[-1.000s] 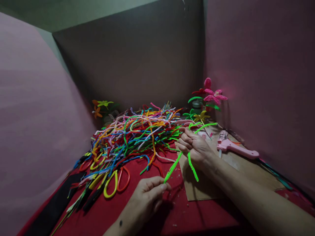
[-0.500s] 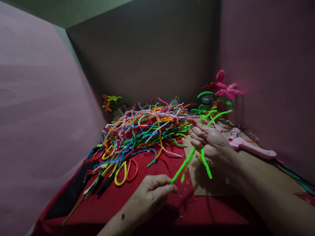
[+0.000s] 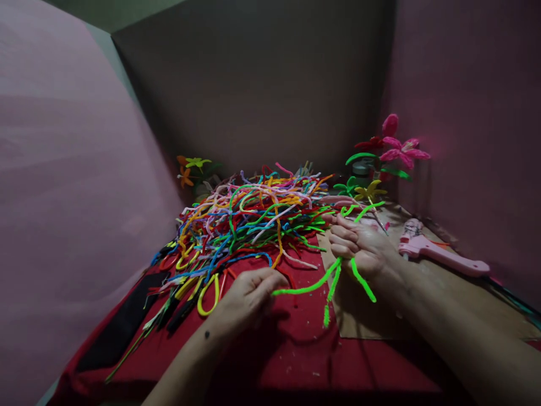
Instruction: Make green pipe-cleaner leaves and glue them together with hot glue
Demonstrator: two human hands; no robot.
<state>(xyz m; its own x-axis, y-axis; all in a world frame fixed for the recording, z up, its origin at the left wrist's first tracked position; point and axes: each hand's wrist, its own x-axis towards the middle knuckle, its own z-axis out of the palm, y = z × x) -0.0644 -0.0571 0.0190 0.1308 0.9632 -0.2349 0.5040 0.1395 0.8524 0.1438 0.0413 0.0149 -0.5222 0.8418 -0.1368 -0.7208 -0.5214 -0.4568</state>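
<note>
Bright green pipe cleaners [image 3: 315, 286] stretch between my two hands in the head view. My right hand [image 3: 353, 242] is closed around several of their stems; ends stick out above the fist and hang below it. With thumb and fingertips, my left hand [image 3: 256, 290] pinches the free end of one stem, which bows in a shallow curve. Just beyond my hands lies a heap of mixed-colour pipe cleaners [image 3: 253, 217]. The part of the green stems inside my right fist is hidden.
A pink glue gun [image 3: 443, 256] lies on the brown board [image 3: 376, 324] at right. Pipe-cleaner flowers [image 3: 406, 151] stand behind. Yellow-handled scissors [image 3: 208, 299] and a black flat piece [image 3: 120, 327] lie at left on the red cloth [image 3: 270, 361].
My left hand has moved left and up, drawing one green stem sideways away from the others. My right hand stays closed on the bunch. The view has shifted slightly.
</note>
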